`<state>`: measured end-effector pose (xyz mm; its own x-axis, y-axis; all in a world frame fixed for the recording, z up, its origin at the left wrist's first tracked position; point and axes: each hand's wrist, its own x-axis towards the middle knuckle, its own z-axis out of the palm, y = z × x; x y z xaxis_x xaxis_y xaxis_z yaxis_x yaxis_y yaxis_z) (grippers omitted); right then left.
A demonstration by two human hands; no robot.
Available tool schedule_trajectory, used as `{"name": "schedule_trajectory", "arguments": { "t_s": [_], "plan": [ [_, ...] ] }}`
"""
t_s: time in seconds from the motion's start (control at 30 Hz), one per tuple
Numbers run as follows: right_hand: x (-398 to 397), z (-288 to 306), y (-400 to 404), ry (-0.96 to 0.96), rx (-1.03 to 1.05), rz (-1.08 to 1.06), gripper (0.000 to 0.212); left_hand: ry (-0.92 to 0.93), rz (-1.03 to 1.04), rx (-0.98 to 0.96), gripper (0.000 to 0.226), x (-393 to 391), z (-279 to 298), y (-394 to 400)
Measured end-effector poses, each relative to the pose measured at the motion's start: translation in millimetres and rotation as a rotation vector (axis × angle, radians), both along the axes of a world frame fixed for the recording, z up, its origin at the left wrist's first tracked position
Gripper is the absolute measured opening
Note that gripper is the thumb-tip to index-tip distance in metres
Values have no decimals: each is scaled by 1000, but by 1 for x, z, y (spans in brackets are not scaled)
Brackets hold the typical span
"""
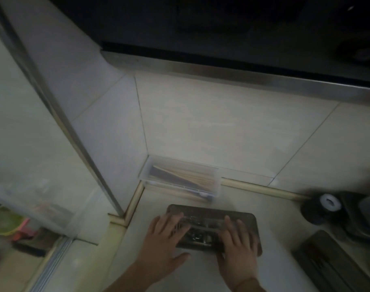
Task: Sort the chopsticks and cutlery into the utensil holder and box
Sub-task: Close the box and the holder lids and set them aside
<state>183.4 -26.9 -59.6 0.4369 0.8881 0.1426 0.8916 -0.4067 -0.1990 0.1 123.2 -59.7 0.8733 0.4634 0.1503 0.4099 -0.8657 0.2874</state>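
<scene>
Both hands, left (166,234) and right (236,239), rest flat, fingers straight, on the utensil holder (209,216)

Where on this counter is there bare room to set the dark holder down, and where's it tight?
Bare counter lies right of the holder, up to the dark slatted piece, and in front of both hands toward the near edge. The strip between holder and clear box is narrow. The right edge is crowded by a black roll and blurred items.
</scene>
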Motion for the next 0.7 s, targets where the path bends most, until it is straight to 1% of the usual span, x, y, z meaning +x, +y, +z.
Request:
{"name": "schedule_trajectory", "arguments": {
  "t_s": [0.07, 0.1, 0.17, 0.2, 0.23, 0.27, 0.37, 0.43, 0.5, 0.57, 0.6, 0.63, 0.7],
  "plan": [
    [6, 0, -6, 22, 1, -68, 82, -19, 120, -53, 81, -13, -4, 4],
    [11, -1, -14, 59, 15, -146, 88, -38, 189, -154, 88, -20, -6, 4],
    [17, -1, -28, 247, 110, -342, 100, -103, 291, -388, 94, -27, -10, 2],
    [19, 0, -31, 368, 160, -415, 103, -122, 287, -481, 91, -26, -12, -2],
    [19, 1, -32, 477, 169, -452, 101, -134, 266, -532, 87, -23, -12, -7],
    [18, 2, -32, 550, 175, -454, 95, -169, 261, -539, 84, -19, -14, -11],
    [17, 1, -40, 588, 239, -452, 83, -252, 330, -507, 78, -14, -17, -19],
    [15, 1, -46, 636, 202, -419, 86, -297, 378, -444, 70, -19, -15, -21],
    [15, 6, -48, 615, 283, -415, 88, -453, 369, -370, 60, -25, -5, -16],
    [13, 26, -37, 620, 372, -440, 73, -593, 372, -303, 50, -24, 14, -4],
    [13, 36, -27, 601, 395, -431, 67, -650, 397, -301, 48, -20, 25, 3],
    [14, 46, -14, 566, 439, -407, 68, -688, 440, -323, 47, -15, 36, 11],
    [18, 60, 13, 551, 514, -375, 67, -706, 501, -357, 46, -5, 53, 30]
  ]
}}
